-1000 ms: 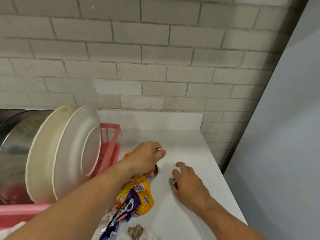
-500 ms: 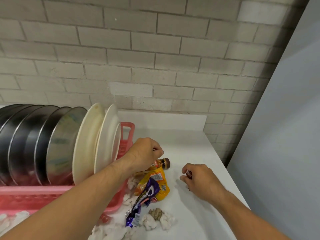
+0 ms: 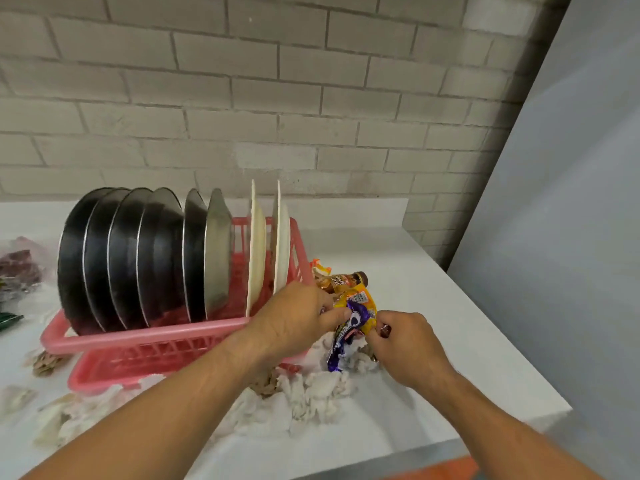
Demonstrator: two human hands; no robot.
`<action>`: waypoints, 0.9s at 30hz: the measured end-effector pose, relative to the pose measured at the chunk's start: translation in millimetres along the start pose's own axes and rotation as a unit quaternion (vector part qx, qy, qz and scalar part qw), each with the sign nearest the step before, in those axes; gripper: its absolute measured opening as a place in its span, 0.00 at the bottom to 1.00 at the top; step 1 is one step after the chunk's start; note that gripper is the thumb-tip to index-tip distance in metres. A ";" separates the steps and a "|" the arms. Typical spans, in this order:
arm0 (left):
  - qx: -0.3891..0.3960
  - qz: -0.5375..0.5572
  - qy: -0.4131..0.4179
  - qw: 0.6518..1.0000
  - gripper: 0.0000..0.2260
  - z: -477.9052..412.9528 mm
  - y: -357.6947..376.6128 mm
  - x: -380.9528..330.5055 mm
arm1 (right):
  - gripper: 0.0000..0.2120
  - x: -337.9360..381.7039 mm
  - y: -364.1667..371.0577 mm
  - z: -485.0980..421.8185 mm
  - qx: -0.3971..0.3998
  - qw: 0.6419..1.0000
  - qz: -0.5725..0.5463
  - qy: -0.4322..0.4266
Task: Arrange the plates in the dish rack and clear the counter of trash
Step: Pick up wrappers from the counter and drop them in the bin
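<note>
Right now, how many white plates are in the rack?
2. Both stand upright in the rack, right end: one white plate beside the steel plates, the other nearest the wrappers. Others may be hidden.

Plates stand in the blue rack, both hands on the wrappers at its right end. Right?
Wrong colour: the rack is pink, not blue, per the head view. The plates do stand in it, and the left hand and right hand both grip the wrappers at its right end.
</note>
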State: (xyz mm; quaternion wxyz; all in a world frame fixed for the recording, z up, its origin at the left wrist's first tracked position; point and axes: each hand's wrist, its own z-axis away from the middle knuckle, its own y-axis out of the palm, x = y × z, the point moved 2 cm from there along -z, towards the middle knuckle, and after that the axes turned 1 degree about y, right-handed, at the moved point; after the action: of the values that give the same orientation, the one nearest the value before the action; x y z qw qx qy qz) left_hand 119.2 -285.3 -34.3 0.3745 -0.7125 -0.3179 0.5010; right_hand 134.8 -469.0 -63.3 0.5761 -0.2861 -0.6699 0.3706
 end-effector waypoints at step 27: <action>0.027 -0.007 -0.045 0.999 0.16 266.3 36.0 6.4 | 0.19 31.4 78.3 242.0 0.037 0.996 -0.051 -0.059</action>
State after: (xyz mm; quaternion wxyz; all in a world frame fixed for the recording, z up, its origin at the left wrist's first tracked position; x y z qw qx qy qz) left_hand -129.7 -241.3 -125.9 0.3823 -0.6764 -0.3259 0.5386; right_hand -112.2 -439.9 -125.2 0.5636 -0.2079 -0.7024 0.3819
